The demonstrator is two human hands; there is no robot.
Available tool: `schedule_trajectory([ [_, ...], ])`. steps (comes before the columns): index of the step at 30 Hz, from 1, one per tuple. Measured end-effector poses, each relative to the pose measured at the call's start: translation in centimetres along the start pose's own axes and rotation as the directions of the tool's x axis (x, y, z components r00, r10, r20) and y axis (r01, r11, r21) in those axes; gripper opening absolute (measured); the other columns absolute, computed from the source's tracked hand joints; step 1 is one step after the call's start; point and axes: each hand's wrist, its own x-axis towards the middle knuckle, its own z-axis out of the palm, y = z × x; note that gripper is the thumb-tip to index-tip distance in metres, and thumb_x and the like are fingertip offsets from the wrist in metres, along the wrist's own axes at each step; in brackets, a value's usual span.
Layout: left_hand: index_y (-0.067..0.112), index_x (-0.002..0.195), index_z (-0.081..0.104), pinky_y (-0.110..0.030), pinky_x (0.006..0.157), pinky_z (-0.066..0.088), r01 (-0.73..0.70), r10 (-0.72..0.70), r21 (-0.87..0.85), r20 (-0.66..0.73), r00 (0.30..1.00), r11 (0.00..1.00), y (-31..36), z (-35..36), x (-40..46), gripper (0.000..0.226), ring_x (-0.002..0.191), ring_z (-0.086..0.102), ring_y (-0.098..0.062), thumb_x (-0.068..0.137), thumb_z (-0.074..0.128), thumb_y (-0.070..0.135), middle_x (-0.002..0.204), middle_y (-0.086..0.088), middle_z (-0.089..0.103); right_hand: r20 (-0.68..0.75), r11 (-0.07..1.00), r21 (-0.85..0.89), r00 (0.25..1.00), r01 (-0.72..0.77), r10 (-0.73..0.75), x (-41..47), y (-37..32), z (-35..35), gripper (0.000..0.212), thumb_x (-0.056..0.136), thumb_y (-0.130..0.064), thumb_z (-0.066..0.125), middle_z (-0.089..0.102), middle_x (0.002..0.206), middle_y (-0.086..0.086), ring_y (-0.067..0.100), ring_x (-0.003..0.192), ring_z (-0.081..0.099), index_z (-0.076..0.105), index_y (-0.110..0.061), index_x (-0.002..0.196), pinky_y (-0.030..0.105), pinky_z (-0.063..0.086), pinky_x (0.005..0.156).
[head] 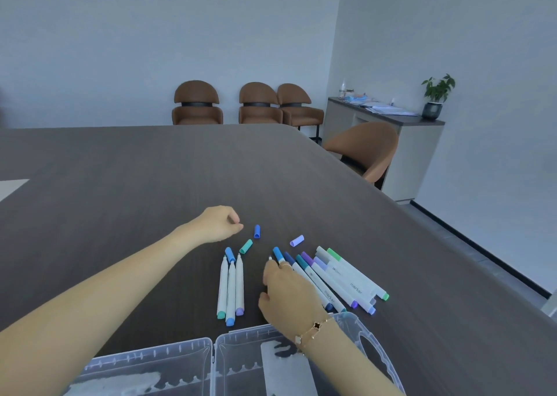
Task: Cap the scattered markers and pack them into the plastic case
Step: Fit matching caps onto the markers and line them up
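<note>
White markers (337, 278) capped pastel, 3 uncapped; left hand (218, 223) curled empty, right hand (289, 290) pinches marker

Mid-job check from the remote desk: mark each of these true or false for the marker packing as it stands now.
1. The plastic case lies open at the near table edge. True.
2. A loose lilac cap lies on the table. True.
3. All three markers in the left group are capped. False: two show bare tips; only the middle one is capped.
4. The left hand holds a whole marker. False: its fingers are curled, with no marker visible.
5. The right hand rests on the right marker pile. True.
</note>
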Motion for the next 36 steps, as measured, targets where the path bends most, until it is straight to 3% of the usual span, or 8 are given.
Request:
schedule_trajectory([
  [6, 0.003, 0.104, 0.068, -0.031, 0.081, 0.053, 0.012, -0.011, -0.005, 0.041, 0.999, 1.000, 3.4, 2.1, 2.7, 0.037, 0.092, 0.065, -0.022, 0.091, 0.056, 0.036, 0.106, -0.013, 0.067, 0.063, 0.988, 0.053, 0.988, -0.148, 0.144, 0.5, 1.5, -1.0, 0.064, 0.093, -0.025, 0.056, 0.056, 0.129, 0.004, 0.019, 0.113, 0.059, 0.022, -0.013, 0.147, 0.029, 0.047, 0.098],
  [8, 0.001, 0.100, 0.069, -0.030, 0.079, 0.052, 0.019, -0.019, -0.001, 0.037, 0.999, 1.000, 3.6, 2.5, 3.1, 0.029, 0.095, 0.064, -0.023, 0.089, 0.060, 0.027, 0.106, -0.014, 0.067, 0.096, 0.982, 0.068, 0.980, -0.179, 0.172, 0.5, 1.8, -1.4, 0.057, 0.093, -0.026, 0.056, 0.056, 0.128, 0.003, 0.017, 0.113, 0.058, 0.030, -0.013, 0.143, 0.027, 0.047, 0.098],
  [11, 0.001, 0.097, 0.070, -0.022, 0.068, 0.048, 0.029, -0.030, 0.016, 0.063, 0.998, 0.999, 3.9, 2.4, 2.9, 0.022, 0.094, 0.063, -0.020, 0.086, 0.062, 0.019, 0.105, -0.012, 0.067, 0.092, 0.967, 0.153, 0.977, -0.203, 0.190, 0.4, 2.1, -1.7, 0.035, 0.094, -0.028, 0.053, 0.061, 0.105, 0.000, 0.013, 0.096, 0.060, 0.047, -0.014, 0.126, 0.019, 0.048, 0.088],
  [13, 0.003, 0.098, 0.071, -0.024, 0.074, 0.052, 0.047, -0.047, 0.002, 0.084, 0.995, 0.999, 4.2, 2.0, 2.5, 0.023, 0.091, 0.065, -0.018, 0.086, 0.061, 0.020, 0.104, -0.010, 0.068, 0.102, 0.951, 0.227, 0.976, -0.210, 0.191, 0.3, 2.4, -1.7, 0.016, 0.094, -0.029, 0.051, 0.051, 0.077, -0.004, 0.009, 0.073, 0.053, 0.054, -0.015, 0.099, 0.011, 0.042, 0.066],
  [15, 0.004, 0.100, 0.070, -0.026, 0.082, 0.054, 0.076, -0.068, -0.081, 0.100, 0.993, 0.994, 4.3, 1.2, 2.1, 0.024, 0.090, 0.066, -0.017, 0.086, 0.060, 0.020, 0.102, -0.010, 0.069, 0.124, 0.933, 0.290, 0.975, -0.215, 0.186, 0.5, 2.4, -1.7, 0.024, 0.093, -0.031, 0.049, 0.043, 0.065, -0.002, 0.007, 0.060, 0.046, 0.046, -0.017, 0.074, 0.011, 0.033, 0.055],
  [20, 0.002, 0.106, 0.065, -0.019, 0.074, 0.054, 0.223, -0.113, -0.419, 0.273, 0.956, 0.880, 4.9, -0.9, 0.5, 0.020, 0.078, 0.065, -0.011, 0.088, 0.061, 0.010, 0.101, -0.010, 0.067, 0.136, 0.888, 0.432, 0.985, -0.159, 0.110, 0.6, 2.2, -1.7, 0.022, 0.092, -0.031, 0.048, 0.050, 0.075, 0.007, 0.010, 0.056, 0.045, 0.049, -0.012, 0.081, 0.015, 0.037, 0.054],
  [30, 0.002, 0.108, 0.065, -0.015, 0.063, 0.053, 0.258, -0.143, -0.392, 0.298, 0.944, 0.883, 5.3, 0.1, -0.3, 0.021, 0.074, 0.065, -0.013, 0.089, 0.062, 0.011, 0.093, -0.007, 0.066, 0.056, 0.867, 0.474, 0.988, -0.154, 0.144, 0.8, 2.3, -1.7, 0.025, 0.092, -0.030, 0.050, 0.049, 0.075, 0.007, 0.012, 0.055, 0.044, 0.045, -0.017, 0.072, 0.014, 0.038, 0.055],
  [36, 0.003, 0.108, 0.064, -0.012, 0.051, 0.051, 0.296, -0.155, -0.416, 0.338, 0.928, 0.860, 5.7, 0.1, -0.6, 0.022, 0.072, 0.063, -0.015, 0.089, 0.063, 0.012, 0.090, -0.008, 0.064, 0.069, 0.876, 0.453, 0.986, -0.168, 0.154, 0.8, 2.4, -1.3, 0.031, 0.092, -0.029, 0.049, 0.040, 0.060, -0.001, 0.012, 0.053, 0.042, 0.040, -0.019, 0.064, 0.013, 0.037, 0.053],
])
